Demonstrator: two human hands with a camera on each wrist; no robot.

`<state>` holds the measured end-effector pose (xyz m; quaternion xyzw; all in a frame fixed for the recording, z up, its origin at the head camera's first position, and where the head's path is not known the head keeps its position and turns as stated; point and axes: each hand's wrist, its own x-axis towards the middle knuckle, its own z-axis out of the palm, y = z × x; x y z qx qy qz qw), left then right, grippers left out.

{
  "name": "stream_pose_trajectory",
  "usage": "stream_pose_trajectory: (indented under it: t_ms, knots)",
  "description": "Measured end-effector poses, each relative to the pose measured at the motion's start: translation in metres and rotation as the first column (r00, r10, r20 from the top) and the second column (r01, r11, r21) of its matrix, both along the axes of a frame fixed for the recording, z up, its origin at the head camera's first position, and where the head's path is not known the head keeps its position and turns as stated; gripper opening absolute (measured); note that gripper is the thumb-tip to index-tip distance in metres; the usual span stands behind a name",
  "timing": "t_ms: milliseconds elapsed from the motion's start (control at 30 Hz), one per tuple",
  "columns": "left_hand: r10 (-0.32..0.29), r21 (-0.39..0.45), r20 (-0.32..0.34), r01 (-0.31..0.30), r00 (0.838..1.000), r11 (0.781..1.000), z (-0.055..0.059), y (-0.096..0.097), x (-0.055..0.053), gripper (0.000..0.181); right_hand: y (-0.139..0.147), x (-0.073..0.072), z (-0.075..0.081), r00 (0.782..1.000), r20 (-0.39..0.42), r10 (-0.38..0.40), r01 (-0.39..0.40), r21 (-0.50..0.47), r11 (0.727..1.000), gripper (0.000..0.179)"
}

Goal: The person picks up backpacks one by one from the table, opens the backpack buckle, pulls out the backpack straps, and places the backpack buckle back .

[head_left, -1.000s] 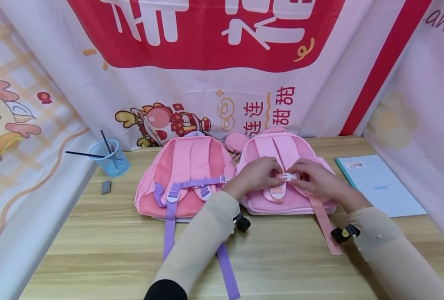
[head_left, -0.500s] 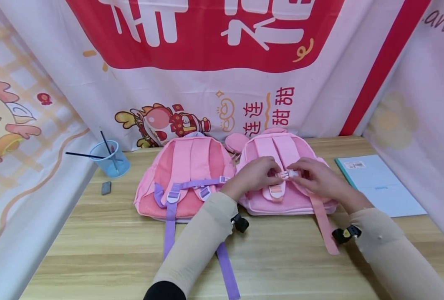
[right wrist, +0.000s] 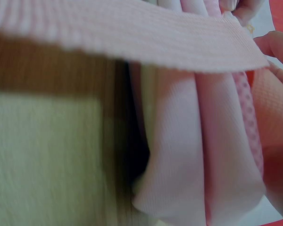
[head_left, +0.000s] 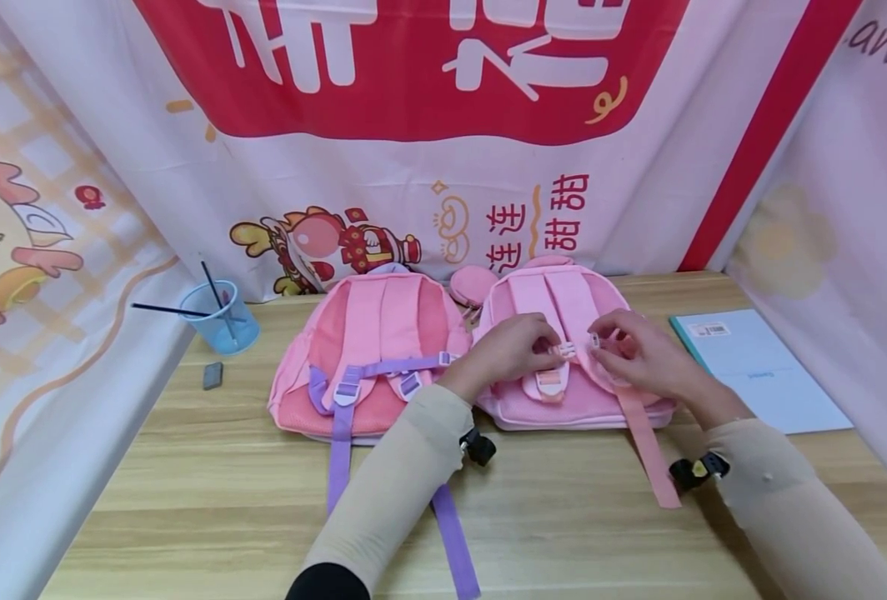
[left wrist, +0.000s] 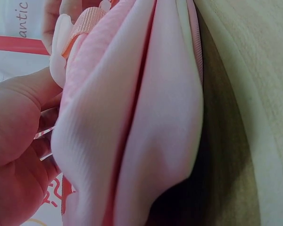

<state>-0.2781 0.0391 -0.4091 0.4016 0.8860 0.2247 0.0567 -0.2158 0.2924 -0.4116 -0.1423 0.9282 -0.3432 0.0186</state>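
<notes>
A pink backpack (head_left: pixel 537 412) lies with its shoulder straps facing up. Over it, my left hand (head_left: pixel 514 350) pinches one white buckle half (head_left: pixel 566 350) between thumb and fingers. To its right, my right hand (head_left: pixel 649 354) pinches the other white buckle half (head_left: pixel 595 340), on a peach strap. A small gap separates the two halves. In the left wrist view, the left hand (left wrist: pixel 14 136) is beside the bag's pink side (left wrist: pixel 99 122), which hides most of the buckle. A loose peach strap (right wrist: pixel 132 35) crosses the right wrist view.
A second pink backpack (head_left: pixel 379 325) with purple straps (head_left: pixel 341 454) lies directly left. Farther left are a blue mesh pen cup (head_left: pixel 222 325) with pencils and a grey eraser (head_left: pixel 212 375). A light-blue notebook (head_left: pixel 762 367) lies right. Printed cloth walls stand behind and beside the wooden table (head_left: pixel 563 517).
The two buckle halves, joined in the earlier frames, have come apart. My right hand has shifted slightly right with its half, while the left hand has stayed nearly still.
</notes>
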Motion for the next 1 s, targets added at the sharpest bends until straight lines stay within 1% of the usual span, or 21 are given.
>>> stream_pose_trajectory:
  t_ms: [167, 467, 567, 733, 833, 1000]
  knots:
    - [0.001, 0.014, 0.016, -0.001, 1.0, 1.0, 0.002, -0.002, 0.001, 0.025, 0.008, 0.002, 0.004, 1.0, 0.003, -0.01, 0.01, 0.005, 1.0, 0.042]
    - [-0.003, 0.016, 0.021, 0.002, 1.0, 1.0, 0.003, -0.003, 0.002, 0.027, 0.018, 0.001, 0.003, 1.0, 0.011, -0.028, 0.027, 0.09, 0.996, 0.041]
    - [0.001, 0.015, 0.022, -0.001, 1.0, 1.0, 0.003, -0.003, 0.002, 0.027, 0.019, 0.0, 0.001, 1.0, 0.008, -0.023, 0.022, 0.107, 0.994, 0.038]
    - [-0.001, 0.003, 0.007, 0.001, 1.0, 1.0, 0.002, -0.004, 0.001, 0.027, 0.016, -0.003, -0.001, 1.0, 0.003, 0.0, 0.0, 0.14, 0.99, 0.029]
    - [-0.006, -0.012, -0.011, 0.006, 1.0, 1.0, 0.003, -0.004, 0.0, 0.026, 0.013, -0.005, -0.002, 1.0, 0.012, 0.01, -0.012, 0.16, 0.987, 0.03]
    - [-0.003, -0.035, -0.025, 0.002, 1.0, 0.999, 0.004, -0.004, 0.002, 0.027, 0.008, -0.004, 0.0, 0.999, 0.04, -0.013, 0.006, 0.165, 0.986, 0.03]
